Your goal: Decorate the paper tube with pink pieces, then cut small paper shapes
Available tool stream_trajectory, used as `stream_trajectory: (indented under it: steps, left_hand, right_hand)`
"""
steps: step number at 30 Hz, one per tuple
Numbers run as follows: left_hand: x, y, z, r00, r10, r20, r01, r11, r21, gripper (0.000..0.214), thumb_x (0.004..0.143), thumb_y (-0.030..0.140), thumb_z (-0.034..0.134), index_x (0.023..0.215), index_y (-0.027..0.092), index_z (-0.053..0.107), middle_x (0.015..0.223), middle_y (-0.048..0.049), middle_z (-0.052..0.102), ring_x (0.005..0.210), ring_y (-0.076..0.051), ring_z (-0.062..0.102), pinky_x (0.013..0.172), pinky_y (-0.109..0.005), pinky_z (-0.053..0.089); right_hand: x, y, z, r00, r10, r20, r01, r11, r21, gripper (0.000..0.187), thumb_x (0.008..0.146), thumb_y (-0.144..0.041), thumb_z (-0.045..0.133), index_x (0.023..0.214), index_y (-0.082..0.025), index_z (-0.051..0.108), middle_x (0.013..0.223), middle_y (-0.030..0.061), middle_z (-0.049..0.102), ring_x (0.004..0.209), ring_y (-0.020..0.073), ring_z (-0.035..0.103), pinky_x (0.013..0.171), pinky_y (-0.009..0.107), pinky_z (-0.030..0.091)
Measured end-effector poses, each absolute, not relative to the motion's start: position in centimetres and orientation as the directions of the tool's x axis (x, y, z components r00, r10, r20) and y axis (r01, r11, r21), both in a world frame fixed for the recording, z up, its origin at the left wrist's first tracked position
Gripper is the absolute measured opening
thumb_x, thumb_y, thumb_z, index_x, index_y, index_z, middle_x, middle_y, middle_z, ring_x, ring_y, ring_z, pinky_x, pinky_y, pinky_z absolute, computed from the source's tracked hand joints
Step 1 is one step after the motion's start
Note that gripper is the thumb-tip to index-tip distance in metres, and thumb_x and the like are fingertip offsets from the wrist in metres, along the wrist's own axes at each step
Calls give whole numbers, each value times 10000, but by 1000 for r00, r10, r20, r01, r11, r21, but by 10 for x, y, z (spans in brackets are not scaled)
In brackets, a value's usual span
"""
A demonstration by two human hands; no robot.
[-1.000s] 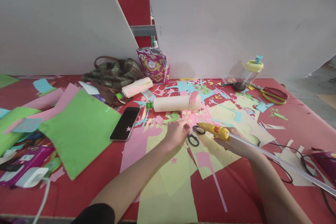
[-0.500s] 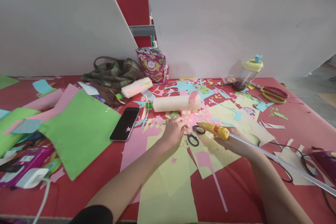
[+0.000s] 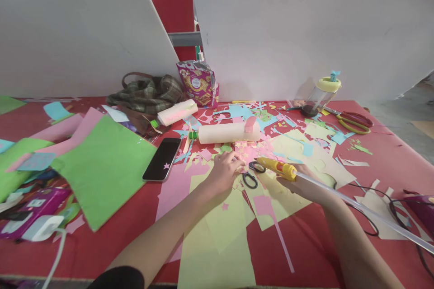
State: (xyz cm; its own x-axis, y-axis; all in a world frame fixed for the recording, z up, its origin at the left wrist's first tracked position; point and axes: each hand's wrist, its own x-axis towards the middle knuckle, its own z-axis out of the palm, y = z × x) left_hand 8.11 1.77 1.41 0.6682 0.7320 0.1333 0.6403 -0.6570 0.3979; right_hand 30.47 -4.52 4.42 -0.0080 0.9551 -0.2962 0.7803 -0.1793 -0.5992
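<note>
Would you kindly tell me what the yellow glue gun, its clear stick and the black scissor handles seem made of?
Yellow glue gun: probably hard plastic, evenly coloured and moulded-looking. Clear stick: likely glue or plastic, smooth and translucent. Black scissor handles: perhaps plastic, smooth with rounded rings.

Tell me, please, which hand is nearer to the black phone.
Left: the left hand is to the right of the black phone; the right hand, holding the yellow glue gun, is farther right.
</note>
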Motion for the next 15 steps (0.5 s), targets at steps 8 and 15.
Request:
stream_trajectory:
  steps: [8,15]
  left_hand:
    - [47,19,19,569,808,154,753,-587,298,204,752,122,378,815,196,558,912,-43,493,905,-201,429,783,-374,295]
    - [37,12,9,604,793,77,752,-599,276,149,743,231,451,870,219,528,955,-36,483,932,-216,410,758,-377,294]
  right_hand:
    - [304,-46,47,-39,961,-273,791,-137,-597,49,663,-244,453,639,-205,471,532,-26,523,449,108,490,426,211,354]
    - [306,-47,49,-8,958,-287,777,-175,-605,137,660,-290,499,567,-197,462,422,-31,492,380,105,459,386,210,337]
